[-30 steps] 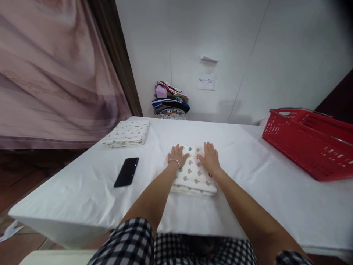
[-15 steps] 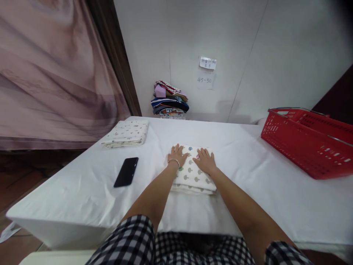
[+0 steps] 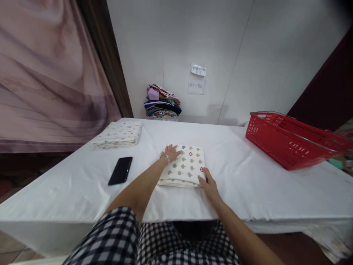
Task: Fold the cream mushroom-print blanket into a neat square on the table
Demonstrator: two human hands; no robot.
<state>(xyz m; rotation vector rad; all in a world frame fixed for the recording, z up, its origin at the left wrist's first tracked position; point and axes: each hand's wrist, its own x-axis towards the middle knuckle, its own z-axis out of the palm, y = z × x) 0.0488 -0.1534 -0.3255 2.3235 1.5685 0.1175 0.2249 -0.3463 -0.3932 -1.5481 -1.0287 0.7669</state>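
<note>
A folded white cloth (image 3: 184, 165), printed with grey tree-like shapes and a few coloured marks, lies on the table in front of me. My left hand (image 3: 171, 153), with a bracelet at its wrist, is spread flat on the cloth's far left part. At the near right corner, my right hand (image 3: 209, 184) touches the edge, thumb and fingers apart. Folded layers show along the near side of the cloth.
A black phone (image 3: 120, 170) and another folded printed cloth (image 3: 118, 134) lie to the left on the white-covered table (image 3: 237, 184). A red basket (image 3: 286, 141) stands at the right. Folded fabrics (image 3: 162, 103) are stacked by the wall, near paper notes (image 3: 196, 87).
My right hand has slid from the cloth's far right part toward me, to its near right corner. My left hand stays on the far left part. The view has shifted right.
</note>
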